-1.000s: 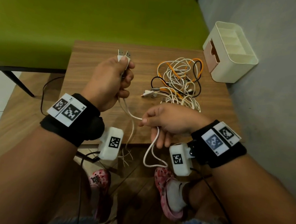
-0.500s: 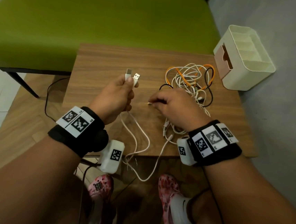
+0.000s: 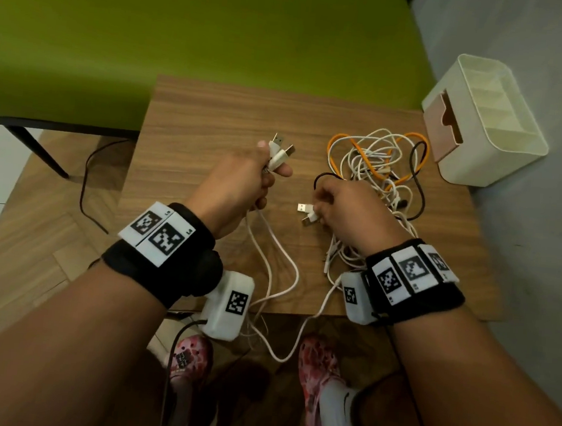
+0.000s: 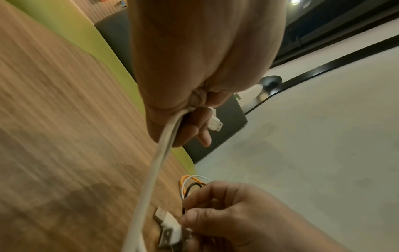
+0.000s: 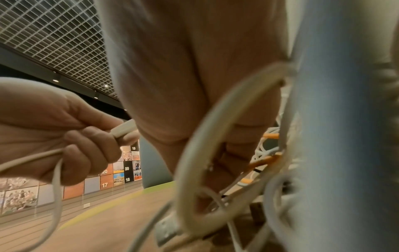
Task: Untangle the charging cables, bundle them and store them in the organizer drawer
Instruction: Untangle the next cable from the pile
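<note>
My left hand (image 3: 241,181) grips two white cables (image 3: 267,266) just below their USB plugs (image 3: 280,149), which stick up past my thumb; the strands trail down over the table's near edge. In the left wrist view the cables (image 4: 155,170) run out of the left fist (image 4: 194,76). My right hand (image 3: 345,208) pinches two more white USB plugs (image 3: 307,212) at the near side of a tangle of white, orange and black cables (image 3: 377,163). The cream organizer (image 3: 487,122) stands at the table's far right corner, with its pink drawer (image 3: 440,125) slightly out.
The small wooden table (image 3: 213,117) stands in front of a green bench (image 3: 188,25). A grey wall (image 3: 528,236) runs along the right. A thin black cord (image 3: 86,187) lies on the floor to the left. My feet in pink clogs (image 3: 318,381) are under the near edge.
My right hand let go of the white strand at the near edge, moved to the tangle and took hold of two USB plugs there. My left hand kept its grip on its plugs.
</note>
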Tool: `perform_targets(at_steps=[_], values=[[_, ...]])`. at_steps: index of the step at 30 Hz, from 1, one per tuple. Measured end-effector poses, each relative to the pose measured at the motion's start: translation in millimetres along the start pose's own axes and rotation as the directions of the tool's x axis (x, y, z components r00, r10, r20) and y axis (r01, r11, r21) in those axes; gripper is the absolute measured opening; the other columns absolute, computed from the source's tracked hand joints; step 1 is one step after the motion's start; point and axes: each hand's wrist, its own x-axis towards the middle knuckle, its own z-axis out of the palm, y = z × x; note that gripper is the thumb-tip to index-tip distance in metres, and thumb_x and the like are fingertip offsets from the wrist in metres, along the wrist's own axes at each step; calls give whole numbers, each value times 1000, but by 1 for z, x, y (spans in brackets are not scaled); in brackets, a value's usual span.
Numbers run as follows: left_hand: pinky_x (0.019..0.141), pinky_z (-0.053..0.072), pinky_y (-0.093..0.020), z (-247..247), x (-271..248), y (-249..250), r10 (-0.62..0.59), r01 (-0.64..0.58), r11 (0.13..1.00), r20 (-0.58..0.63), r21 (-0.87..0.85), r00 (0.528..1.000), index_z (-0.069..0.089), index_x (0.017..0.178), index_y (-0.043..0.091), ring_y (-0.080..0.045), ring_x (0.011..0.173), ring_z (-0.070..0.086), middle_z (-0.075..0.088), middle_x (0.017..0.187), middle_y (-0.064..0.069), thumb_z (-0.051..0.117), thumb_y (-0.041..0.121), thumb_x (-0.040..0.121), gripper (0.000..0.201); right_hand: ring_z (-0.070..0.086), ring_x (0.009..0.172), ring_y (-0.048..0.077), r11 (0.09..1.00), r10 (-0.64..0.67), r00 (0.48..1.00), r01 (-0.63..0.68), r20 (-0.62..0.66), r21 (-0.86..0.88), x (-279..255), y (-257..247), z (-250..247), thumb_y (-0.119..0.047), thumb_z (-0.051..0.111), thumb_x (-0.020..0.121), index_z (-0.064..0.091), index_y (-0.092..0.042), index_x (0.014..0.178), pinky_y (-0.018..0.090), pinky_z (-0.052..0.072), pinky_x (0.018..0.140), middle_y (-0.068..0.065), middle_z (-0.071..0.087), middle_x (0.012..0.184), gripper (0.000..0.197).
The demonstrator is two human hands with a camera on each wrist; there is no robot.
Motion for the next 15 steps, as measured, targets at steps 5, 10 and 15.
perform_targets(at_steps=[5,10,15], values=[[56,33,-26,5,-3,2,-1,1,1000,32,-5,999,63,94,8,-9,53,34,38,64,3,31,30,107,41,61,94,24,997,-2,998,7,61,-82,2,-4,2,-15,70,85,66,-14,101,34,50,77,5,66,102,16],[54,37,-25,7,-3,3,-12,16,997,48,-82,999,53,96,12,-9,54,38,40,66,2,33,27,106,27,53,106,21,968,-59,994,80,93,-238,2,-6,7,-15,65,89,71,-13,94,26,36,77,5,58,109,8],[54,40,-28,11,-2,4,25,-16,989,61,-146,998,43,96,15,-11,51,42,42,63,1,33,26,107,18,52,104,26,979,-159,987,157,0,-127,1,-4,10,-16,63,90,61,-14,91,33,41,84,5,55,106,3]])
